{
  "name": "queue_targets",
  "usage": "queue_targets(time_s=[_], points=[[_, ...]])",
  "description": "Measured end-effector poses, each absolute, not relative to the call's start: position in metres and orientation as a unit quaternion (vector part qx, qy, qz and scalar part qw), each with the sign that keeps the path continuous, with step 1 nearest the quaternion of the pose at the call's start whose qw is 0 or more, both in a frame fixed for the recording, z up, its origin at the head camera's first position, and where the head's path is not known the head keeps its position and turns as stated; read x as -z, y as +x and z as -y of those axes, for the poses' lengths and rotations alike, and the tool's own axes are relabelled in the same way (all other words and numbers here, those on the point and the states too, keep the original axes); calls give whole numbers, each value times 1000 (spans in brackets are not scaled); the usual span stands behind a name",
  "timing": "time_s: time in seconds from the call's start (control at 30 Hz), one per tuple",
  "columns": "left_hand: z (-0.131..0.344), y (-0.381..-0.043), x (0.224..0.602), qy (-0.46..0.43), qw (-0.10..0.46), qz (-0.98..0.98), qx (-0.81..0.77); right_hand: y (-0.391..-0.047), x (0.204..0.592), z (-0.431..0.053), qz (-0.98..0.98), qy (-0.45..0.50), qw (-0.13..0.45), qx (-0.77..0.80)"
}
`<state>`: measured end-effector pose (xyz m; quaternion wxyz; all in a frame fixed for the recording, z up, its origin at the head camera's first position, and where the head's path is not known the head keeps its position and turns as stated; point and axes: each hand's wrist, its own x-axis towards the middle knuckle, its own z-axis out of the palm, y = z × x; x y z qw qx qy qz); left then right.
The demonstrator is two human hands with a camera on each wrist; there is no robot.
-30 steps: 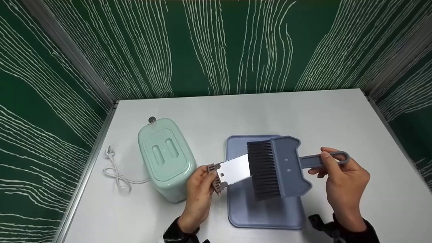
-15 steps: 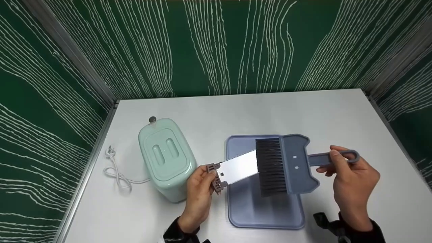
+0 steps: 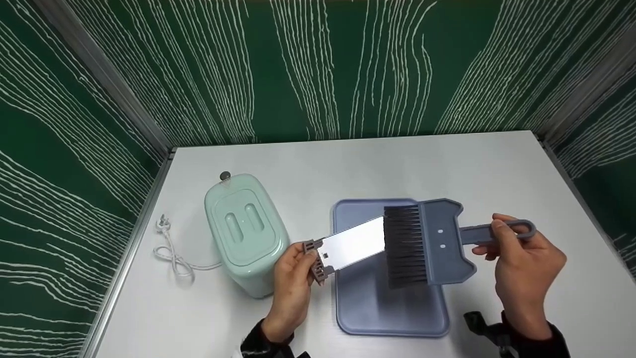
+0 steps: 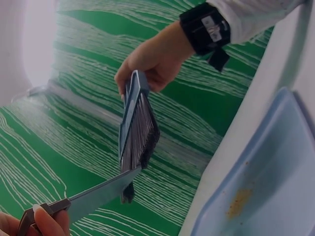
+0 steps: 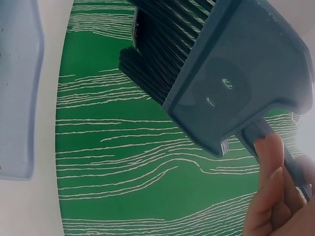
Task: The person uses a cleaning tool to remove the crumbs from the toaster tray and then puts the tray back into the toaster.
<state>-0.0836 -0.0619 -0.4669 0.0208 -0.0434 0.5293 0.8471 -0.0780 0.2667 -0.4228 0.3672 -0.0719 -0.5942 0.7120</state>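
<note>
In the head view, the brush (image 3: pixel 443 261) has been drawn farther toward the right of the frame by the right hand (image 3: pixel 529 263), which has been carried the same way. Near the centre of the frame, a longer stretch of the metal plate (image 3: pixel 353 242) has been exposed to the left of the bristles (image 3: pixel 405 248).
</note>
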Motion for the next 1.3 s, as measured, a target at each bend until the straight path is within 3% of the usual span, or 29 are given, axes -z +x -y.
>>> queue_targets(time_s=[0.7,1.3], points=[[61,-84,468,-44,0,-539,-841,-74,418,-273,602,-103,369,-701],[60,-84,468,-47,-3,-532,-845,-65,408,-275,550,-42,398,-733]])
